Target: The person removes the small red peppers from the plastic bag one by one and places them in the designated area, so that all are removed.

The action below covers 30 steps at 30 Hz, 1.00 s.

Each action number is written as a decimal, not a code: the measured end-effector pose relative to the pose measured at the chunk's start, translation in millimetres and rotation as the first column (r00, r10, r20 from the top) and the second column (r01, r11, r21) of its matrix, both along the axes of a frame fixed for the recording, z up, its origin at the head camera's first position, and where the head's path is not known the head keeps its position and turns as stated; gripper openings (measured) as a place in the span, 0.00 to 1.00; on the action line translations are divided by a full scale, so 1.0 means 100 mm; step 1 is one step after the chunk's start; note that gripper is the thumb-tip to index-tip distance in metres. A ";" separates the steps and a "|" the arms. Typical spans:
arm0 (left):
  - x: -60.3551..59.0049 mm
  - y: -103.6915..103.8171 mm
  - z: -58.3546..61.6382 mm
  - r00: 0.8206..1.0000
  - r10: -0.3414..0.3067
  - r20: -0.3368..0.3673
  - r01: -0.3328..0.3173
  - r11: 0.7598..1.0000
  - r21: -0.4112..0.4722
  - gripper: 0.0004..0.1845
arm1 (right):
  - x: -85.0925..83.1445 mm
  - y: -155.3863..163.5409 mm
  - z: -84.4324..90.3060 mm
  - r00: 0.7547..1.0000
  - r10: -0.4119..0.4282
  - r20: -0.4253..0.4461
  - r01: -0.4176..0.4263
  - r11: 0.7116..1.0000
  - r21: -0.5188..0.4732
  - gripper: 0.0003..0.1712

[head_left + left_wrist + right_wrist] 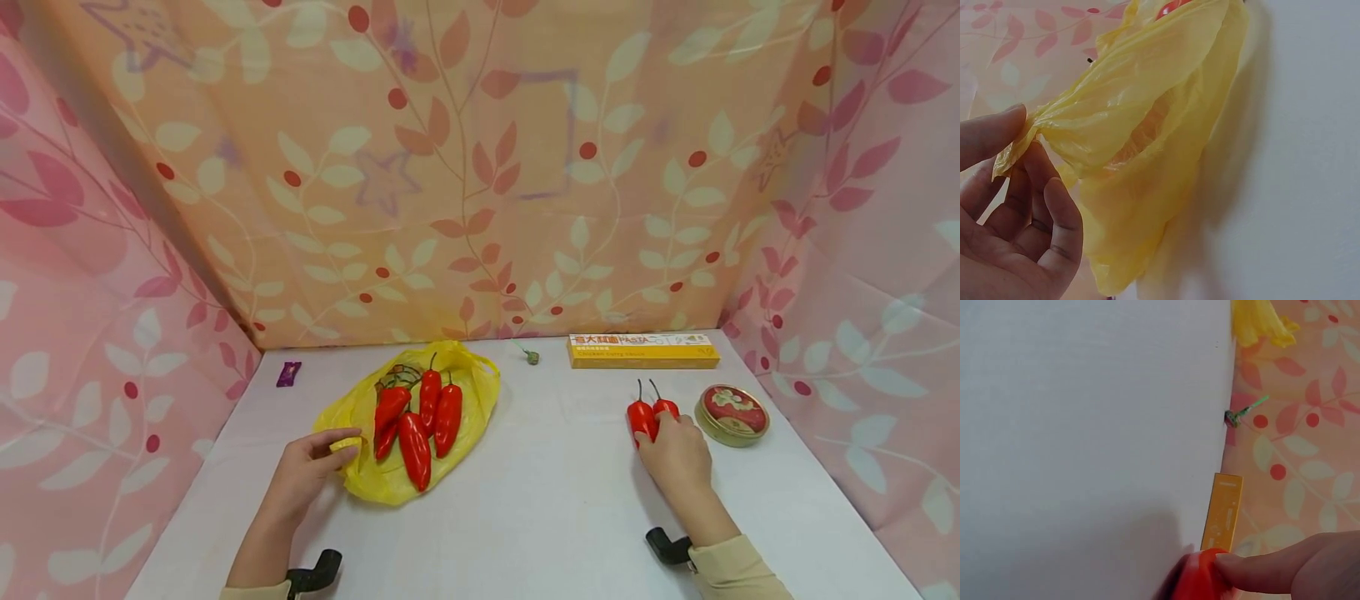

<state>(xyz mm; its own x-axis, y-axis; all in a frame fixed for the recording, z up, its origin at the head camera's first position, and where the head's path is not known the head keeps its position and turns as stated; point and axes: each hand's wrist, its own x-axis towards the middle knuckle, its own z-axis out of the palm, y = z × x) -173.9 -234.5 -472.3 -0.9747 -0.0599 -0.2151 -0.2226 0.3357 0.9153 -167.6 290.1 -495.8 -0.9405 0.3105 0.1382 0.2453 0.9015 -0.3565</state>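
Note:
A yellow plastic bag (471,408) lies spread on the white table, with several glossy red chili peppers (415,450) on it. Behind them on the bag is a dark-striped, see-through item (399,377), its kind unclear. My left hand (307,467) pinches the bag's near-left edge between thumb and fingers; in the left wrist view that bunched edge (1029,134) is pulled up. Over at the right, my right hand (678,458) grips two red chili peppers (641,419) with stems pointing away. Its thumb (1272,569) presses on red skin; the fingertips are mostly hidden.
A round red-and-gold tin (733,414) stands just right of my right hand. Along the back are a yellow pasta box (642,352) and a small green item with a thin stem (532,357). A purple wrapped packet (288,373) lies back left. Patterned cloth walls (480,167) enclose the table.

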 end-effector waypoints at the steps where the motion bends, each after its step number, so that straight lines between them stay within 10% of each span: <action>1: 0.00 0.00 0.01 1.000 -0.002 -0.009 0.002 1.000 0.000 0.20 | 0.01 0.00 0.02 1.000 0.000 0.001 0.000 1.000 0.000 0.33; 11: -0.01 -0.01 0.02 1.000 -0.006 -0.026 0.006 1.000 0.003 0.20 | -0.02 -0.17 0.30 0.993 0.089 -0.079 -0.100 0.984 -0.148 0.30; 30: 0.00 0.00 -0.02 1.000 0.002 -0.004 -0.002 1.000 0.011 0.20 | -0.29 -1.04 0.35 0.936 0.292 -0.197 -0.350 0.825 -0.444 0.29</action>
<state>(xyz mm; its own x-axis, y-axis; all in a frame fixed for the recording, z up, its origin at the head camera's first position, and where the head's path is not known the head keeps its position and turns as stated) -174.0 -234.8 -474.3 -0.9756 -0.0596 -0.2114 -0.2192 0.3255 0.9198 -196.9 185.9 -461.0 -0.9846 0.0486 0.1680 -0.0980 0.6425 -0.7600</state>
